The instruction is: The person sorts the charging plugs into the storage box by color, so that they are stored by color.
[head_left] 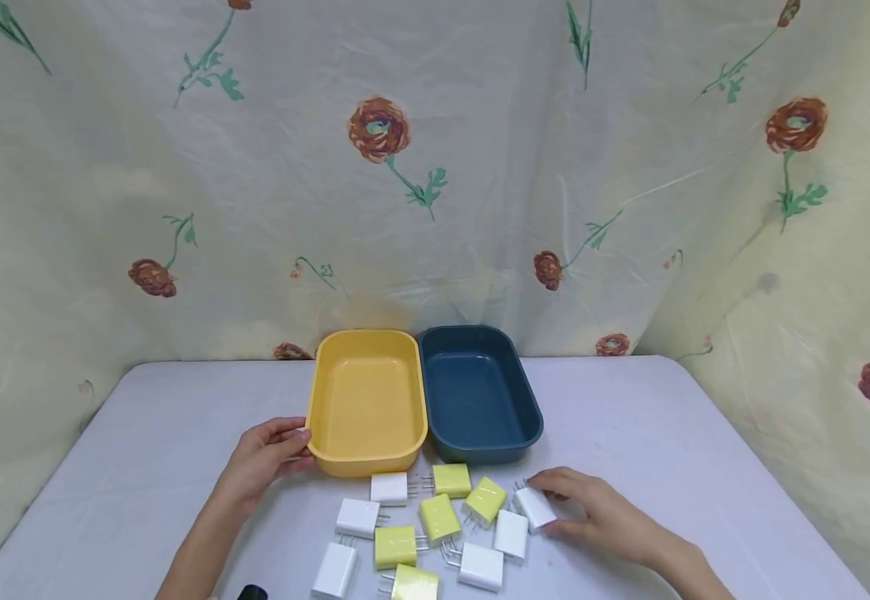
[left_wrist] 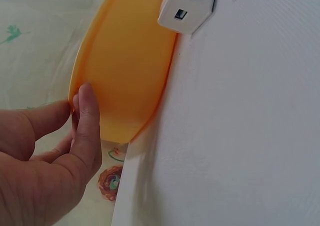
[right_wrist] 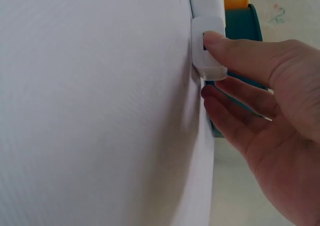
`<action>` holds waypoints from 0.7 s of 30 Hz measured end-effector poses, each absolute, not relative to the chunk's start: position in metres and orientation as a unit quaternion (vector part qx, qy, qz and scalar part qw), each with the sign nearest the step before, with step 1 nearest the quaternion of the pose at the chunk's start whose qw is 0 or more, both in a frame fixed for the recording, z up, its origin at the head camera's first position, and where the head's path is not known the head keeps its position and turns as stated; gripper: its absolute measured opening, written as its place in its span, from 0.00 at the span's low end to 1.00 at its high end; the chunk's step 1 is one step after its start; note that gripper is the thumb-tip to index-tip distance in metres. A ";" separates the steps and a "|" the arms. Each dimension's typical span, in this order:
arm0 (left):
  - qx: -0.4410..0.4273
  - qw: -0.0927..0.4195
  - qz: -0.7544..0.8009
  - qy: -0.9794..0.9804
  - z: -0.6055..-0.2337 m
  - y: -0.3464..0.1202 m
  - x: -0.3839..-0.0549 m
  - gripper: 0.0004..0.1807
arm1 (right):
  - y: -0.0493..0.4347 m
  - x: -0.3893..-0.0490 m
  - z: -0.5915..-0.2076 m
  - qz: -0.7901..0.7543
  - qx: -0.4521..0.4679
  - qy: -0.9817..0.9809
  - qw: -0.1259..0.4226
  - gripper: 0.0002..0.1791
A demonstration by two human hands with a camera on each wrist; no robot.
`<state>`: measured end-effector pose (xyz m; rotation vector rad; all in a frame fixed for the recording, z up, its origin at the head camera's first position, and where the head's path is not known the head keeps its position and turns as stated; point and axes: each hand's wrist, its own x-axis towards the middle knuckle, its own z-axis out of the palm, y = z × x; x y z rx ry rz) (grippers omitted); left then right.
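My left hand (head_left: 266,454) is at the left side of the yellow bin (head_left: 313,400), its thumb and fingers pinching the rim near the front corner. The left wrist view shows the fingers along the outer wall of this bin (left_wrist: 125,61). My right hand (head_left: 592,508) holds a white charger plug (head_left: 534,507) at the right end of a group of plugs. In the right wrist view the thumb lies over the port end of the plug (right_wrist: 210,61), with the fingers beyond it. Its prongs point toward the dark blue bin (head_left: 513,454).
Several white plugs (head_left: 333,571) and yellow plugs (head_left: 395,547) lie in front of the bins on the white table (head_left: 180,433). The two bins stand side by side at the back. A flowered curtain (head_left: 255,183) hangs behind the table. A black object (head_left: 252,592) shows at the bottom edge.
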<state>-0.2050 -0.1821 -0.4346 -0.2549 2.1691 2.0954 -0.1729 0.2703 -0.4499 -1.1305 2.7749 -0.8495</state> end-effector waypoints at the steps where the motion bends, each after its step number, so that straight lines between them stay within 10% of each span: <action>1: -0.085 0.056 0.692 0.715 -0.435 -0.182 -0.205 0.19 | 0.270 -0.173 -0.450 -0.272 -0.363 0.891 0.014 0.28; 21: -0.107 0.050 0.698 0.706 -0.435 -0.181 -0.204 0.19 | 0.272 -0.176 -0.456 -0.304 -0.361 0.882 0.014 0.26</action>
